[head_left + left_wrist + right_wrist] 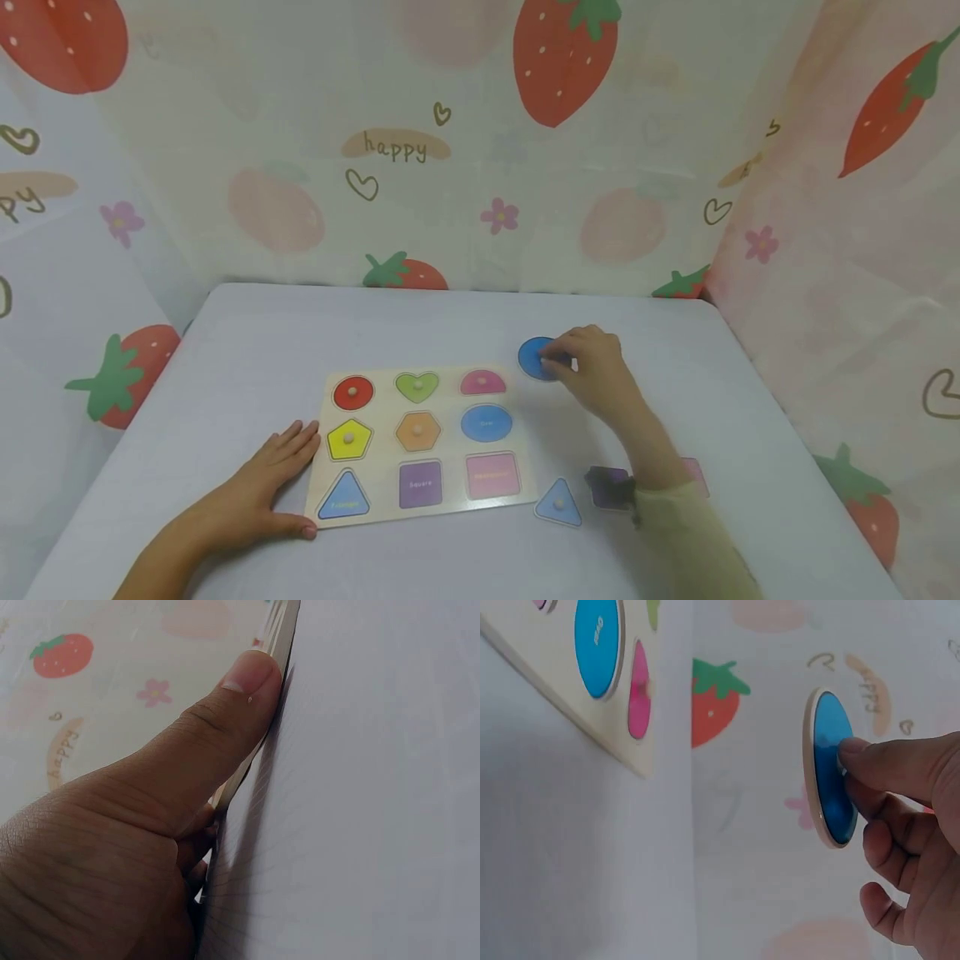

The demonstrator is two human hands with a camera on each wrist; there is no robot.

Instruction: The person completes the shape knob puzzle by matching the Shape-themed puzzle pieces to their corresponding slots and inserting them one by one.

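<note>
A wooden shape puzzle board (pixel 382 450) lies on the white table. My left hand (pixel 258 487) rests at the board's left edge, fingers extended and thumb (pixel 251 679) against the edge. My right hand (pixel 596 371) pinches the knob of a blue oval puzzle piece (pixel 534 358) between thumb and index finger, off the board's far right corner. In the right wrist view this oval piece (pixel 832 769) hangs above the table. The board's oval recess (pixel 486 423) shows its printed blue bottom, as do the triangle, square and rectangle recesses. Red, green, magenta, yellow and orange knobbed pieces sit in the other recesses.
Right of the board lie a blue triangle piece (pixel 558 504), a purple piece (pixel 609 487) and a pink piece (pixel 696 477), the last two partly covered by my right forearm and sleeve. A strawberry-print curtain (pixel 480 167) stands behind the table's far edge.
</note>
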